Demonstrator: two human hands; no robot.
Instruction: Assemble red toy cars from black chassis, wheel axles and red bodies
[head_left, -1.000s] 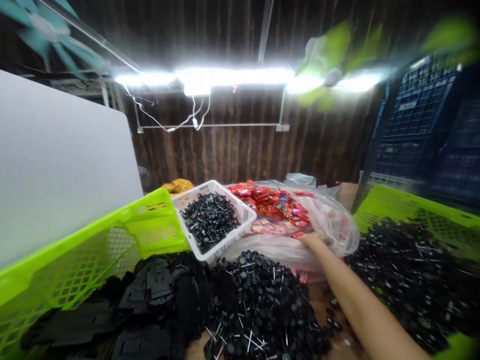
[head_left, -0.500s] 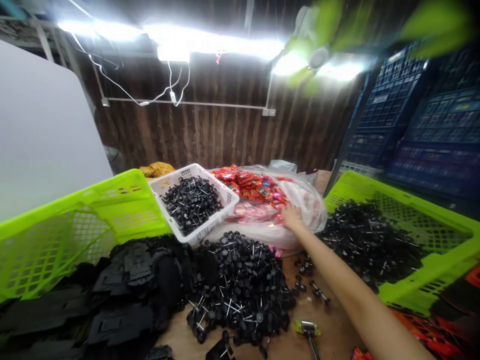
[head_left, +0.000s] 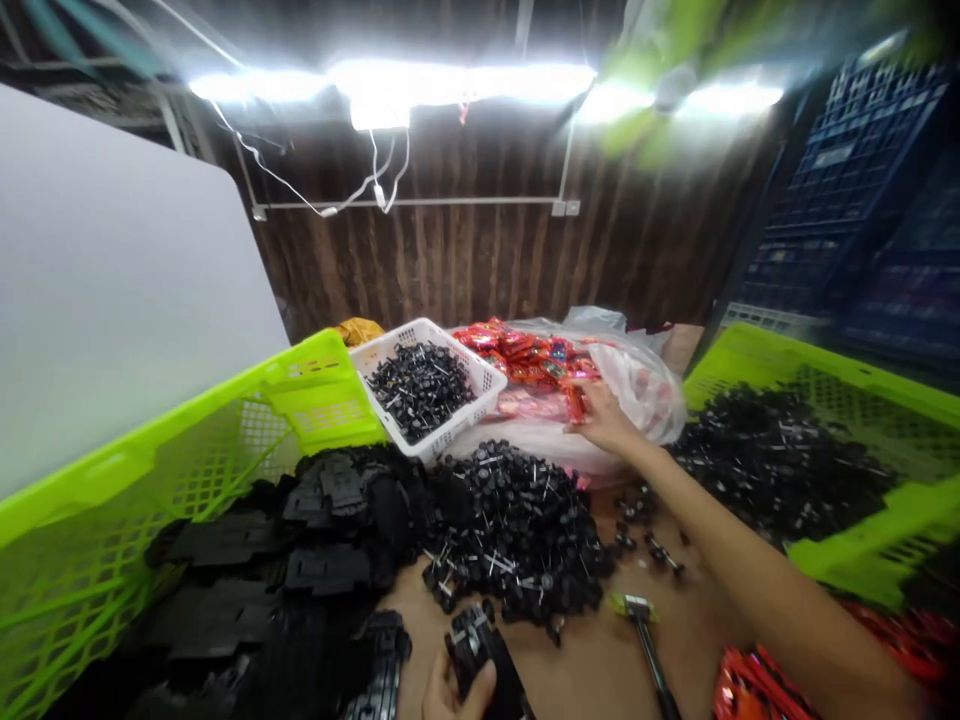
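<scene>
My left hand (head_left: pixel 454 692), at the bottom edge, grips a black toy car chassis (head_left: pixel 484 655), thumb on top; wheels show at its far end. My right hand (head_left: pixel 604 418) reaches forward to a clear plastic bag (head_left: pixel 645 385) and has its fingers closed on a shiny red piece (head_left: pixel 575 403), which resembles a toy car shell. Many similar red pieces (head_left: pixel 525 355) fill the bag. Between the hands spreads a heap of black wheels on metal axles (head_left: pixel 517 540). Black chassis plates (head_left: pixel 225 605) are piled on the left.
A small hammer (head_left: pixel 636 608) lies on the brown table (head_left: pixel 577 680). Green crates (head_left: pixel 330 390) stand on both sides, the right one holding wheel axles. A white basket (head_left: pixel 450 440) of more axles stands behind the heap. Red pieces (head_left: pixel 754 685) lie front right. A fan (head_left: pixel 675 90) hangs overhead.
My right hand has pulled back slightly from the bag's contents with a red piece in its fingers. My left hand has come into view with the chassis. The camera view has shifted left.
</scene>
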